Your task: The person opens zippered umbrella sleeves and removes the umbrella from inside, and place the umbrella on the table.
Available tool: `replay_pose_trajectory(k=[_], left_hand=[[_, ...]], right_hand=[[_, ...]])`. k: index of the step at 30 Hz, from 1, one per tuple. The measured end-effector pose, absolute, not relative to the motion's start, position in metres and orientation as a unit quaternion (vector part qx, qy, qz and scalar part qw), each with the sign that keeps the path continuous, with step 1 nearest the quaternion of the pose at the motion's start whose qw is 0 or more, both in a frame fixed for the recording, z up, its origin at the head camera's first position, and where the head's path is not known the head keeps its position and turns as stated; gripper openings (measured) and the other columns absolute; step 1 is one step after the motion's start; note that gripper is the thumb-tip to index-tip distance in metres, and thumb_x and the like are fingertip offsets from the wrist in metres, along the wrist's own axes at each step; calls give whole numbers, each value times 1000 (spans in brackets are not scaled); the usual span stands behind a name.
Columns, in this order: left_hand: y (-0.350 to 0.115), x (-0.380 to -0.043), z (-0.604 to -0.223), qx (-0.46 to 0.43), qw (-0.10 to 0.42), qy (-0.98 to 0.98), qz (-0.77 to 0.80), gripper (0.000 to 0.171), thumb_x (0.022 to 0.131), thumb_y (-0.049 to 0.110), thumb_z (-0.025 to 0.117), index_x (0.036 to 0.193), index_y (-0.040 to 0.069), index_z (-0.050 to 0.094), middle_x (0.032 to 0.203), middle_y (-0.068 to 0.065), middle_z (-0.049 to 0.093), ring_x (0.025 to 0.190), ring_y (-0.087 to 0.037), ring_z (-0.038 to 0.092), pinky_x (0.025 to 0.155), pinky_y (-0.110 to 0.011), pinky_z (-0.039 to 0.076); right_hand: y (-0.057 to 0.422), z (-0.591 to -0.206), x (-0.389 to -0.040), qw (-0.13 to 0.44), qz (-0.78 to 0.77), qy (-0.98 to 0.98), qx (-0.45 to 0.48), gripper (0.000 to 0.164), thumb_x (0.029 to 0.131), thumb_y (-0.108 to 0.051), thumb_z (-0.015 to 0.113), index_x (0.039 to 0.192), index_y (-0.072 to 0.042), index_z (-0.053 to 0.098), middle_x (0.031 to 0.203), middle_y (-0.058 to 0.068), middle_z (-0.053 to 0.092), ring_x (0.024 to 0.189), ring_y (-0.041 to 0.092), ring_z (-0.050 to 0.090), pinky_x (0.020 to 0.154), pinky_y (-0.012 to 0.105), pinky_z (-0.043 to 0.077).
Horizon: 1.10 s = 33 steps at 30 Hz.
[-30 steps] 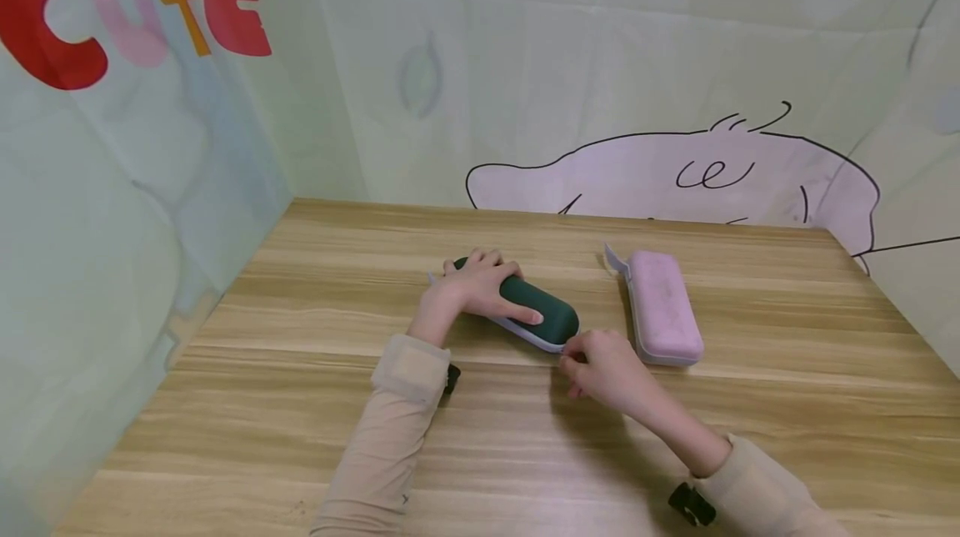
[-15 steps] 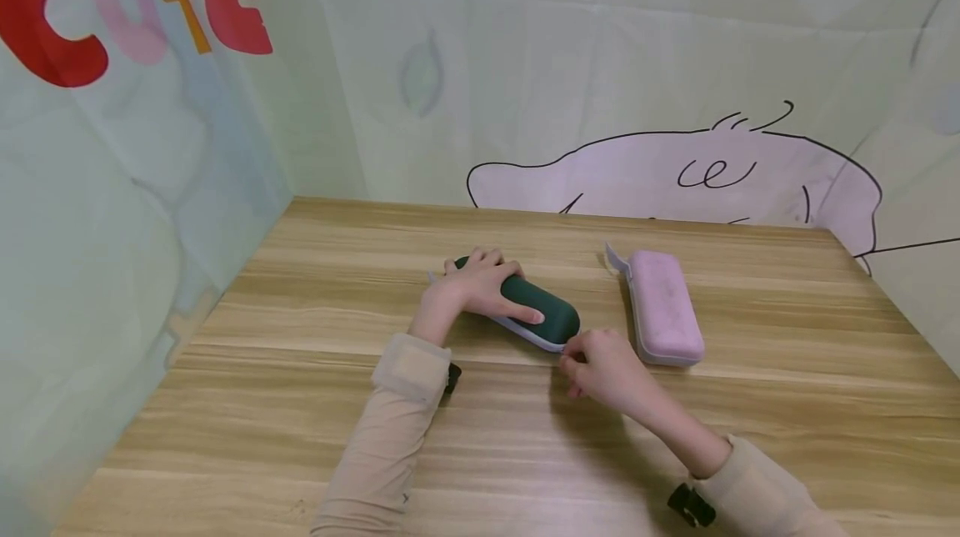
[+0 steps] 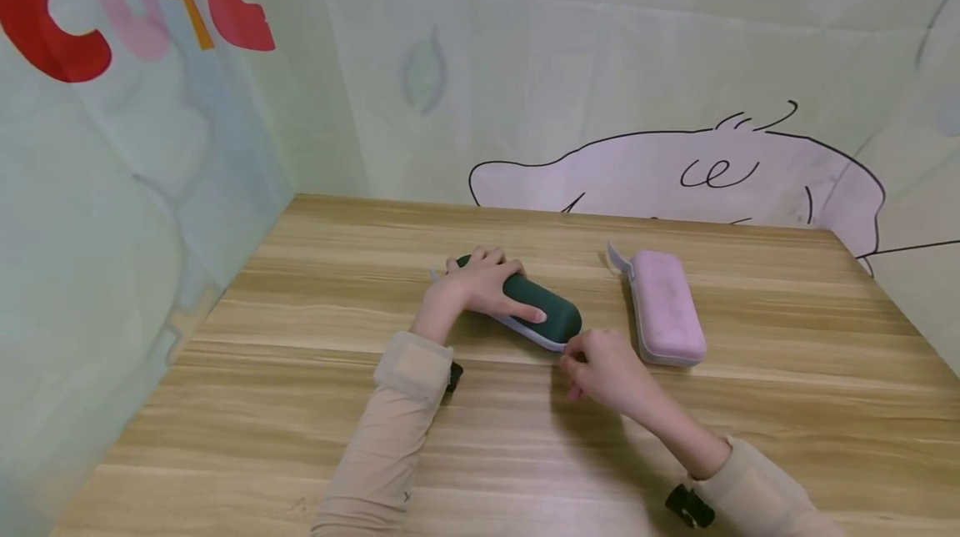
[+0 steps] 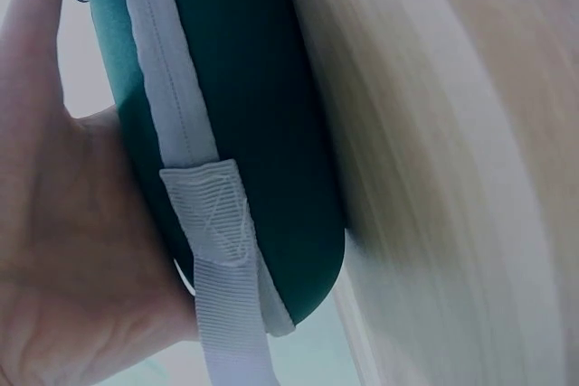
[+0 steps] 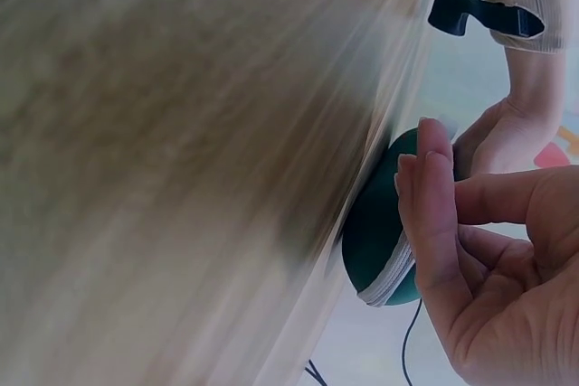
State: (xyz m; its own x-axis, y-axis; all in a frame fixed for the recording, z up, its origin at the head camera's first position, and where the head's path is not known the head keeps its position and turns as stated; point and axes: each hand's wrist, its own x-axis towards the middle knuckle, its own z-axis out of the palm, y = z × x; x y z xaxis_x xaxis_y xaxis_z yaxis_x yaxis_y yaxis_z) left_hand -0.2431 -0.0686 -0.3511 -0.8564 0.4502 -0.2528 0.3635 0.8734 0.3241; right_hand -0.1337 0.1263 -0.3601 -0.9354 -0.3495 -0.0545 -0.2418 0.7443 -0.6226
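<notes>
Left hand (image 3: 483, 283) and right hand (image 3: 606, 368) at a dark green case (image 3: 551, 310)

Grips the case from above with the left hand, over its far-left part, with the thumb laid along the top. Bends the fingers of the right hand at the case's near-right end, right by the pale zip band (image 4: 163, 70) — cannot tell whether pinching anything, with the fingertips covering that spot. Rests the green case on the wooden table (image 3: 285, 404), to the left of a pink case (image 3: 667, 308) lying near the right hand with a short strap (image 3: 618, 258) sticking out. Also shows, in the left wrist view, a pale ribbed strap (image 4: 231, 314) at the green case's end. Wears beige sleeves (image 3: 375, 462) — and faces a pale backdrop (image 3: 525, 62) printed with colourful letters and a lilac cartoon figure (image 3: 675, 174)
</notes>
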Motion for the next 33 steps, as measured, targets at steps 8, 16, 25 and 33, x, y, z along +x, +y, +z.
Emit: replay_pose_trajectory(k=[8,16,25,33], left_hand=[[-71,-244,-352,210,162,955,131,75,73,77,59,132,31,50,147,-4,38,139,-28,26,106,-72,13],[-70,-243,-352,215,162,954,133,75,74,77,58,132,30,49,150,-5,36,141,-29,24,106,-73,12],[-70,-243,-351,215,165,953,134,74,74,75,59,132,30,50,150,-5,36,141,-30,24,107,-74,11],[-70,-244,-351,213,167,953,138,74,74,76,59,132,30,50,149,-5,36,141,-29,24,107,-74,10]], right_hand=[[118,-359,-134,94,-330,926,-156,18,87,1,57,75,1,69,55,3,66,46,8,62,45,21,48],[111,-358,-134,109,-328,928,-142,18,90,-2,56,77,0,70,54,2,65,48,12,64,46,22,48],[109,-357,-134,112,-331,927,-139,17,90,-1,57,80,1,70,56,2,64,48,10,63,46,21,48],[107,-357,-135,105,-324,929,-143,17,90,-1,57,79,1,71,56,2,64,47,8,62,45,21,47]])
